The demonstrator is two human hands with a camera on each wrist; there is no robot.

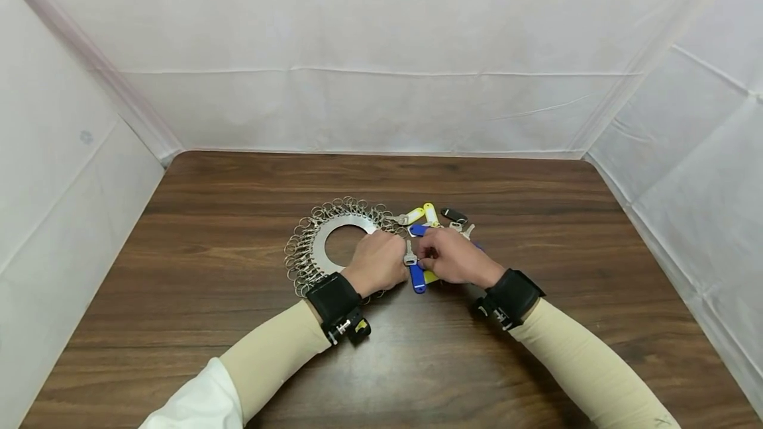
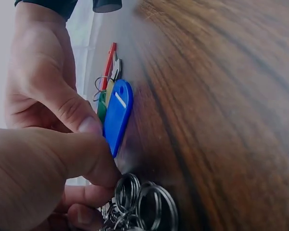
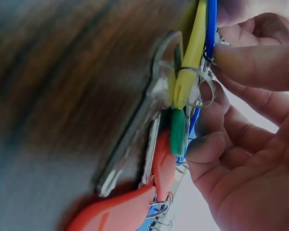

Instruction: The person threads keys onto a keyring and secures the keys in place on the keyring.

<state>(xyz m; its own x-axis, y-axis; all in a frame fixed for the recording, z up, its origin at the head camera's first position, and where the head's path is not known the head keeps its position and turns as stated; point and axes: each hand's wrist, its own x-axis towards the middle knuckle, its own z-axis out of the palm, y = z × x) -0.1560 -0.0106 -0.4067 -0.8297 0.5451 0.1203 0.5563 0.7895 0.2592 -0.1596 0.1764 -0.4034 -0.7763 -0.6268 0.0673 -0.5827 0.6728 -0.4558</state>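
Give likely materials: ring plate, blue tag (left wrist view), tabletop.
Ring plate: probably metal, smooth satin finish; silvery-grey sheen.
Blue tag: likely moulded plastic, smooth; even colour, neat hole.
Tabletop: wood or wood-look laminate, slightly glossy; brown grain, soft reflection.

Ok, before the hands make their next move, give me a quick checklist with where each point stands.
1. Metal plate lying on the table: ok, as far as the head view shows.
2. Left hand at the plate's small rings: ok, fingers curled at them.
3. Right hand at the blue tag: ok, fingertips close by it.
4. Right hand's grip secure: cannot tell, its contact is partly hidden.
5. Key by the blue tag joined to one of the small rings: cannot tell, the hands cover that spot.
6. Tags spread apart: not ok, the yellow tag, green tag and red tags crowd together.
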